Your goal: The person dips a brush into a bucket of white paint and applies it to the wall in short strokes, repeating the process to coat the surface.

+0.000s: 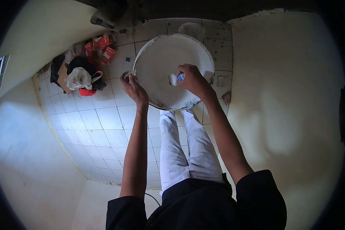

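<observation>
A wide round surface point(153, 57), whitish with a worn, dirt-marked rim, is in front of my legs. Over its right half, my right hand point(192, 79) is closed around a small tool point(179, 77) with a blue handle. The tool's pale, flat end point(173, 79) points left and overlaps the white surface; I cannot tell its exact kind. My left hand point(134, 89) is at the left rim, palm turned inward, with its fingers loosely bent and apart. Nothing shows in it.
Red boxes point(108, 55) and a heap of bags with a white cloth bag point(79, 78) lie on the tiled floor point(105, 117) to the left. A crumpled clear plastic bag point(191, 30) is behind the round surface. A plain wall point(280, 99) rises on the right.
</observation>
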`<state>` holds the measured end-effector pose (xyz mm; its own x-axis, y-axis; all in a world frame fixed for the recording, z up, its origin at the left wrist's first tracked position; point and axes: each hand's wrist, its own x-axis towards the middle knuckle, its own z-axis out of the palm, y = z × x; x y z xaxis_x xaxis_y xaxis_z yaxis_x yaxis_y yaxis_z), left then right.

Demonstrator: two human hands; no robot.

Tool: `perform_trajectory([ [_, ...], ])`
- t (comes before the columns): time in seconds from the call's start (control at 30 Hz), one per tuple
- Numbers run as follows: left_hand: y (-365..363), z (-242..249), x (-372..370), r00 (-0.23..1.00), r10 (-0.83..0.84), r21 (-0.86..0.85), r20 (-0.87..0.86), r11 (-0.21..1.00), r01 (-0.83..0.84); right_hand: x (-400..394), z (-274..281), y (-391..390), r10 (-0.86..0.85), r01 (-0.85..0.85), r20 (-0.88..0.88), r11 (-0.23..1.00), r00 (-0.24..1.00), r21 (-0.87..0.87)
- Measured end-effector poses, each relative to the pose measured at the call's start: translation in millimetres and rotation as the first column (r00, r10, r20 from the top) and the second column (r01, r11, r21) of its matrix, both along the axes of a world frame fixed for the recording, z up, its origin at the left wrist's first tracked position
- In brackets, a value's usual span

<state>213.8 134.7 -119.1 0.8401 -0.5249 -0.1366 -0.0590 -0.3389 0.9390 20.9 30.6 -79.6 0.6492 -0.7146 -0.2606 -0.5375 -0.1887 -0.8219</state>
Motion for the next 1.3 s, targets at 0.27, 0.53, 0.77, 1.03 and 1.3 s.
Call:
perform_trajectory([
  [0.27, -2, -3, 2, 0.996, 0.012, 0.058, 0.087, 0.998, -0.017, -11, 20, 1, -0.207, 0.214, 0.088, 0.973, 0.974, -0.084],
  [0.53, -1, -5, 2, 0.995, 0.011, 0.067, 0.097, 0.998, -0.017, -9, 3, 21, -0.448, 0.441, -0.05, 0.844, 0.893, 0.305],
  [0.77, -3, 0, 1, 0.994, -0.004, 0.124, 0.111, 0.992, -0.01, -5, -13, 43, -0.602, 0.559, -0.098, 0.653, 0.793, 0.512],
  [1.03, -4, 0, 1, 0.994, 0.004, 0.123, 0.111, 0.992, -0.018, -6, -9, 36, -0.413, 0.427, -0.139, 0.768, 0.9, 0.478],
  [1.3, -4, -1, 1, 0.99, 0.002, 0.122, 0.142, 0.992, -0.019, 7, -5, 9, -0.041, 0.072, -0.097, 0.936, 0.994, 0.346],
])
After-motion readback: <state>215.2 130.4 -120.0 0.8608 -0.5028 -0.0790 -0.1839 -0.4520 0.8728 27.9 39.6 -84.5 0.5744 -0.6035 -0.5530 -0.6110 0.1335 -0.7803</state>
